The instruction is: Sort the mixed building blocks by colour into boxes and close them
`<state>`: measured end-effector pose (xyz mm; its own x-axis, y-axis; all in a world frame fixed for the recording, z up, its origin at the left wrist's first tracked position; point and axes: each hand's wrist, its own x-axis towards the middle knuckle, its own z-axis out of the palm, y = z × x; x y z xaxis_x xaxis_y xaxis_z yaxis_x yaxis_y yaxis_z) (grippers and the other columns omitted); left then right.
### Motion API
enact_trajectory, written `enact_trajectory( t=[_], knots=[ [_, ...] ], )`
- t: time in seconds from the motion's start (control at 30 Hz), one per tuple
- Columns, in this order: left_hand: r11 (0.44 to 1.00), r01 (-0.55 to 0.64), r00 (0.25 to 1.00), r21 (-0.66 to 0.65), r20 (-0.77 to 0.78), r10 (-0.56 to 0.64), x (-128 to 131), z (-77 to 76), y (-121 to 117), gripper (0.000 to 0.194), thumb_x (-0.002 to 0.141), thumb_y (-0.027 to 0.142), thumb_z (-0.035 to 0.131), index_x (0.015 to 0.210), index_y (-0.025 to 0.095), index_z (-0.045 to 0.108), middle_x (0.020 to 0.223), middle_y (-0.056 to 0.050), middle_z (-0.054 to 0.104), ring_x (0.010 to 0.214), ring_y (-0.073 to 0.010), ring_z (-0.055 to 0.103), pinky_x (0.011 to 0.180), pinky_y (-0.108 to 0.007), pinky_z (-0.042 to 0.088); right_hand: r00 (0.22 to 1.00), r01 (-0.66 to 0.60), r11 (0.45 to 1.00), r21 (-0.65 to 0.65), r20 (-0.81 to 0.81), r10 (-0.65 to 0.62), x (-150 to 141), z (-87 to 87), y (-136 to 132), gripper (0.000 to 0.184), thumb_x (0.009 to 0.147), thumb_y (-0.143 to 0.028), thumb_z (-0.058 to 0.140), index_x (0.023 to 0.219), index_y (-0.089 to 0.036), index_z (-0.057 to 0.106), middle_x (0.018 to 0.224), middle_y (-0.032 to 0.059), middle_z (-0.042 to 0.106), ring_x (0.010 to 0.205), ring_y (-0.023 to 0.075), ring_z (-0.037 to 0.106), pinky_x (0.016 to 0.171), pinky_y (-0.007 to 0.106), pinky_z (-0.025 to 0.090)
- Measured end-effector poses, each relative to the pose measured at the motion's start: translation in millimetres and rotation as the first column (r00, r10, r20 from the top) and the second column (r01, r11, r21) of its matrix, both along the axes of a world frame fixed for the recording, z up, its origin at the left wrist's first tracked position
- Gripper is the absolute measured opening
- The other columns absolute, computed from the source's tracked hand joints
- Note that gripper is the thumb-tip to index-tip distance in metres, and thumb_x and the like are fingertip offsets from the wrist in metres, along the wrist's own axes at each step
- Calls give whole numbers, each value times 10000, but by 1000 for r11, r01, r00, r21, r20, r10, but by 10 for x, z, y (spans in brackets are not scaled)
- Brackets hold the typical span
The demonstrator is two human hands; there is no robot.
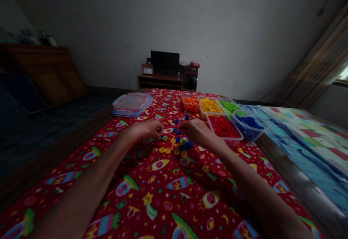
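Note:
My left hand (153, 128) is curled with its fingers together, just above a small green and yellow toy piece (164, 138). What its fingertips hold, if anything, is too small to make out. Opposite it, my right hand (196, 129) has thumb and fingers pressed together beside some small blue pieces (178, 132). Anything in that pinch is hidden. Below the hands lie yellow wheel-like pieces (164, 150), an orange piece (172, 147) and a cluster of dark blue pieces (187, 145). All rest on a red patterned cloth (174, 210).
Plastic tubs of orange (190, 103), yellow (210, 105), green (229, 106), red (224, 126) and blue pieces (248, 121) stand at the right. Stacked clear lids (133, 104) lie at back left. A bed (307, 141) adjoins the table's right side.

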<state>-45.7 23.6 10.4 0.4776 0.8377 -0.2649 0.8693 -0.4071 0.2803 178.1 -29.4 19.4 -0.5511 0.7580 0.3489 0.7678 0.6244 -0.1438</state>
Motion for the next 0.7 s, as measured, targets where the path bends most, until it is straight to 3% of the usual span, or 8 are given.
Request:
enact_trajectory(
  t=[0.17, 0.27, 0.47, 0.7],
  knots=[
    [995, 53, 996, -81, -63, -58, 173, -2, -118, 202, 596, 146, 571, 728, 203, 714, 654, 10, 684, 582, -133, 573, 498, -186, 368, 989, -139, 989, 46, 52, 137, -280, -508, -85, 129, 831, -184, 527, 728, -167, 603, 651, 26, 579, 557, 110, 416, 548, 245, 289],
    [999, 44, 990, -24, -130, -47, 275, -47, -171, 216, 572, 128, 566, 690, 226, 717, 624, 7, 681, 548, -129, 560, 485, -192, 348, 985, -173, 980, 102, 38, 170, -257, -650, -64, 101, 835, -242, 562, 775, -168, 593, 753, 60, 611, 662, 143, 491, 620, 254, 359],
    [993, 111, 984, 30, -146, -106, 239, -31, -155, 106, 615, 180, 556, 557, 181, 644, 497, 4, 575, 466, -123, 462, 468, -226, 313, 988, -129, 990, 50, 88, 124, -206, -594, -61, 131, 863, -261, 549, 804, -156, 599, 765, 59, 602, 662, 138, 485, 604, 251, 335],
    [977, 215, 966, 5, 145, -214, 182, 47, -72, 169, 696, 281, 511, 710, 163, 630, 640, 20, 596, 598, -124, 512, 555, -203, 377, 983, -147, 989, 4, -106, 147, -185, -498, 25, 135, 882, -208, 504, 892, -158, 629, 777, 47, 628, 652, 126, 486, 595, 246, 298]
  ],
)
